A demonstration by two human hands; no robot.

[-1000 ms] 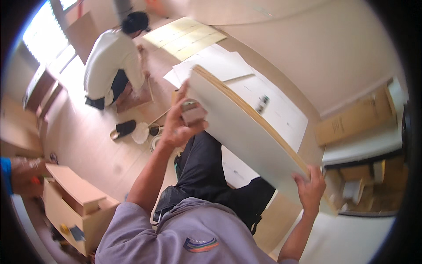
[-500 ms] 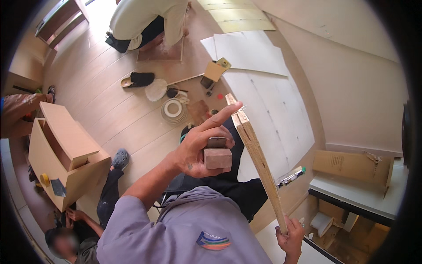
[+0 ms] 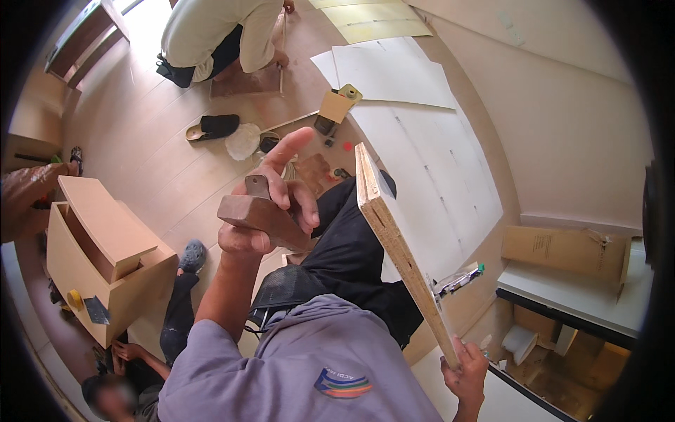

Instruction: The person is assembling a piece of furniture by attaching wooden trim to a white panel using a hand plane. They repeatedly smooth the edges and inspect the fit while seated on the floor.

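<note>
My left hand is closed around a small wooden hand plane, its metal blade standing up from the block. The forefinger of that hand is stretched out. A long panel stands on edge in front of me, slanting from the middle of the view to the lower right. Its edge is raw, layered wood, and its face is white. My right hand grips the panel's near end. The plane is left of the panel, apart from it.
A light wooden drawer unit stands at left, with a seated person beside it. Another person kneels at the far side. White sheets cover the floor. A black clog and a cardboard box lie around.
My left hand has moved left with the plane, away from the panel's edge, and has turned. The panel's far end has tilted, showing more white face. My right hand keeps its grip.
</note>
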